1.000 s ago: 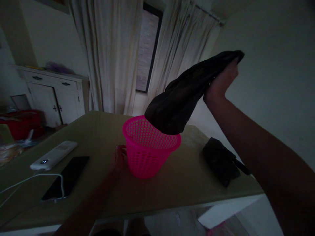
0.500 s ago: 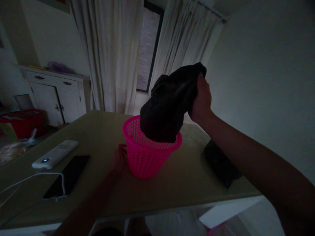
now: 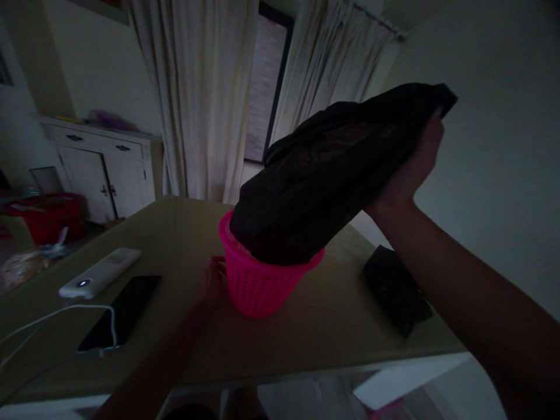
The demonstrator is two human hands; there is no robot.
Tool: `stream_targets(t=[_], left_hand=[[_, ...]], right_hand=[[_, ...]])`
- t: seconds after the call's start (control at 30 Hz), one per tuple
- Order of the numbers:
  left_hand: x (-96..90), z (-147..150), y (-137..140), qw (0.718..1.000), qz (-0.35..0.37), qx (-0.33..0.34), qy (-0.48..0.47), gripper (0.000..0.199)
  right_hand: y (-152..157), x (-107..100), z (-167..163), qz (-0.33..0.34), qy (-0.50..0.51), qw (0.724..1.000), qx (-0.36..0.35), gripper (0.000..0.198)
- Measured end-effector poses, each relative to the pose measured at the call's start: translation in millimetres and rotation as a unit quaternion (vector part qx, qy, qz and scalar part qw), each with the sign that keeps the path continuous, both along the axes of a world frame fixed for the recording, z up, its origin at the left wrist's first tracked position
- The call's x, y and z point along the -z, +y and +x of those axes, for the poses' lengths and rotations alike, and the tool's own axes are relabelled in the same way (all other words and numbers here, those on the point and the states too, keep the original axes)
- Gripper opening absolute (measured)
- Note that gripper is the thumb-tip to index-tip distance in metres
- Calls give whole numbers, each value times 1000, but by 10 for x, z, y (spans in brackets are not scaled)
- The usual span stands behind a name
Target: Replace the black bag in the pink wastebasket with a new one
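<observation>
A black plastic bag [image 3: 306, 192] stretches up and to the right out of a bright pink plastic basket [image 3: 262, 289] with holes in its wall. My right hand [image 3: 413, 160] is closed on the bag's upper end, raised well above the table. The bag's lower end rests over the basket's opening and hides most of its inside. At the basket's left side, my left hand [image 3: 213, 280] holds its wall with bent fingers; shadow blurs their outline. The basket stands upright on the table [image 3: 184, 233].
Another black bag, folded [image 3: 394, 286], lies at the table's right. To the left are a white power bank [image 3: 100, 273], a dark phone [image 3: 125, 312] and a white cable [image 3: 56, 314]. Behind stand curtains [image 3: 201, 105] and a white cabinet [image 3: 87, 175]; a red container [image 3: 48, 219] sits at far left.
My right hand has moved up and to the right, stretching the black bag longer. The bag's lower end now covers more of the basket's opening. My left hand and the basket have stayed put.
</observation>
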State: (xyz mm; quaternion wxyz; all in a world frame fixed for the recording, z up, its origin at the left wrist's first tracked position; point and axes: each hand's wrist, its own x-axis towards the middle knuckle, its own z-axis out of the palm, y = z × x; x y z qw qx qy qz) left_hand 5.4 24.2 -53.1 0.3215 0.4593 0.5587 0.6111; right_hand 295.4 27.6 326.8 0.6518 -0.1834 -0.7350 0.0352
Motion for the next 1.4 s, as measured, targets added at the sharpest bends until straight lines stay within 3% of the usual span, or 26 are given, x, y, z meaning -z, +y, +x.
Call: stream_targets(t=[0.07,0.17,0.27,0.37,0.5,0.67,0.77,0.83,0.9,0.93,1.0,1.07,1.13,1.27,1.4], left_hand=[[18,-5,12,1000,2,-5,9,81],[62,-20,27,1000,5,0,17,81],[67,-33,14,1000,8,14,15,81],[14,-31,-25,1000,-1,21,14,79],[-60,-4,-76,1000,-3,-1,26,75],[-104,4,-137,991,96,-85,42,55],[-254,-32,-224,969,199,-137,51,46],[-466,-55,-313,932,316,-146,102,52],[-755,-58,-418,873,426,-125,201,72],[-911,-50,-472,848,444,-111,267,75],[-1194,-18,-577,813,439,-58,378,46],[-1379,9,-669,806,435,-22,402,14],[-1437,-2,-737,825,425,-25,372,21],[-1332,-172,-776,852,382,-22,358,33],[-1303,-339,-755,827,320,82,455,28]], right_hand=[[-36,114,-2,15,8,1000,17,67],[-126,315,20,13,-173,983,61,50],[-200,478,67,65,-368,920,115,38],[-222,640,83,150,-447,868,156,38],[-256,927,49,182,-515,826,140,45],[-395,1242,164,218,-483,841,108,45],[-499,1404,323,270,-435,852,110,48],[-549,1520,419,294,-397,861,119,47],[-572,1637,490,305,-369,867,140,45],[-574,1693,516,304,-364,867,154,43],[-561,1793,556,296,-360,866,179,38],[-538,1875,585,292,-352,870,184,33],[-514,1943,608,288,-331,881,177,31],[-458,2073,650,239,-268,908,214,42],[-389,2230,718,187,-239,916,262,37]])
